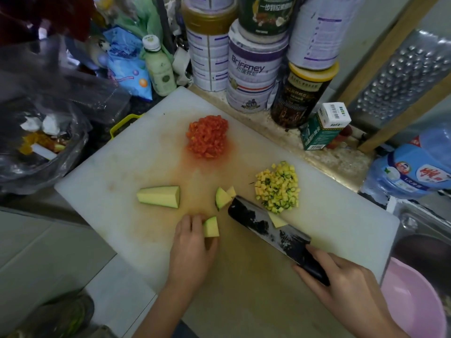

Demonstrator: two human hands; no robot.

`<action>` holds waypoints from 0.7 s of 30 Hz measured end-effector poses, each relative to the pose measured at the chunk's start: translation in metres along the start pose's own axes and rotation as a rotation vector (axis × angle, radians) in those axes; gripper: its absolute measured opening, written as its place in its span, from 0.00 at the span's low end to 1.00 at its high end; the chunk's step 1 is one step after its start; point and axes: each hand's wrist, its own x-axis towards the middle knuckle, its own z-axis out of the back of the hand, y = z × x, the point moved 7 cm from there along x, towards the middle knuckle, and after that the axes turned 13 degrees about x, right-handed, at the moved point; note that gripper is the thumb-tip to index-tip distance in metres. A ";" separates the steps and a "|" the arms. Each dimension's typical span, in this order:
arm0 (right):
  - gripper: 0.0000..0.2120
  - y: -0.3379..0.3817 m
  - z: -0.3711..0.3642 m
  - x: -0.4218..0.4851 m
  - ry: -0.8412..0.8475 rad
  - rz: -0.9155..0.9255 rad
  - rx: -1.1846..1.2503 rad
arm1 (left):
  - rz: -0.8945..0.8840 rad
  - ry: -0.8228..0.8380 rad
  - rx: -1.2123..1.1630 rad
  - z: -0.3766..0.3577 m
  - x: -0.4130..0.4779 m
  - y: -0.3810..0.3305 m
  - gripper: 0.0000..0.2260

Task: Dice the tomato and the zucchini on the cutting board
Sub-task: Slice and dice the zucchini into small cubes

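On white cutting board (105,167), far middle: heap of diced tomato (207,137), sitting in a reddish juice stain. Right of that, well apart: heap of diced zucchini (278,187), yellow cubes flecked with dark green skin. Undiced zucchini in 3 lots: 1 long wedge (159,196) lying flat left of centre; 2 small pieces (223,197) touching each other just off the knife tip; 1 chunk (211,227) nearer the front edge, pinched between thumb and curled fingers of left hand (192,247).

Front right: right hand (341,276) wrapped round dark handle of cleaver (264,228). Blade angled toward the diced zucchini, tip at the edge of that heap, 1 thin yellow slice (277,221) stuck on its flat. Whether cutting edge rests on board: cannot tell.

Behind board, against the wall: stack of tall tins (253,69), pale green bottle (158,67), small green carton (322,128). Far right: metal grater (402,76), blue water jug (410,169), pink basin (415,301) at the near corner. Left of board: clear plastic bag (44,142) holding scraps.
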 end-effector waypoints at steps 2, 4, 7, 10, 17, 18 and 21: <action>0.22 0.003 -0.001 0.004 -0.017 -0.016 0.012 | 0.001 0.078 0.005 0.003 0.003 0.004 0.28; 0.22 0.005 -0.002 0.007 -0.024 -0.034 0.028 | 0.015 0.087 0.066 0.014 0.011 0.007 0.33; 0.22 0.008 -0.002 0.012 -0.038 -0.084 0.062 | -0.054 -0.067 0.069 0.039 0.036 -0.006 0.25; 0.21 0.010 0.000 0.012 -0.048 -0.161 0.091 | -0.162 0.068 0.152 0.029 0.063 -0.025 0.25; 0.25 0.016 0.010 -0.001 -0.126 -0.241 0.059 | -0.243 0.185 0.129 0.011 0.082 -0.032 0.20; 0.25 0.018 0.011 -0.002 -0.133 -0.243 0.057 | -0.233 0.182 0.101 0.014 0.082 -0.031 0.20; 0.24 0.020 0.012 -0.005 -0.150 -0.256 0.061 | -0.231 0.141 0.000 0.028 0.077 -0.026 0.19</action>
